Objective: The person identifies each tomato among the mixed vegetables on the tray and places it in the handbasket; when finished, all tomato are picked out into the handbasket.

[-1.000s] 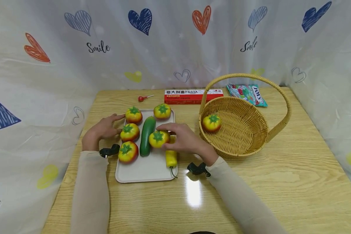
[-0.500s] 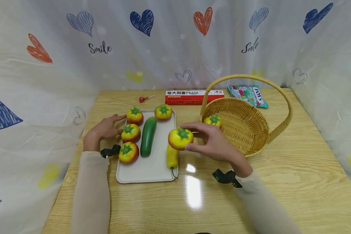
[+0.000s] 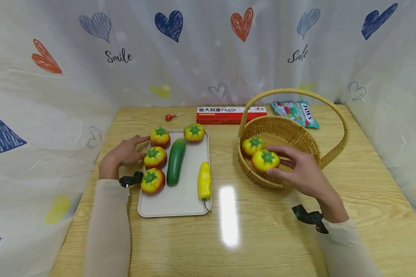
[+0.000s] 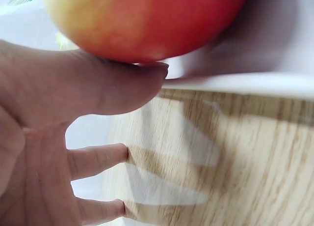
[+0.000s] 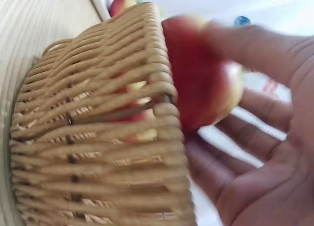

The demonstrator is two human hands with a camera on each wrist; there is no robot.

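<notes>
My right hand holds a yellow-red tomato with a green leafy top between thumb and fingers. This tomato is over the near left part of the wicker basket; in the right wrist view it stands at the basket's rim. Another tomato lies inside. My left hand rests at the left edge of the white tray, its index fingertip at the back left tomato. Its thumb touches the middle left tomato, and the other fingers extend loosely.
Also on the tray are a front left tomato, a back right tomato, a green cucumber and a yellow pepper. Behind lie a lollipop, a red pasta box and a candy bag. The basket's tall handle arches above it.
My right hand has lifted the tomato from the tray beside the cucumber and carried it rightward over the basket. My left hand has stayed at the tray's left edge.
</notes>
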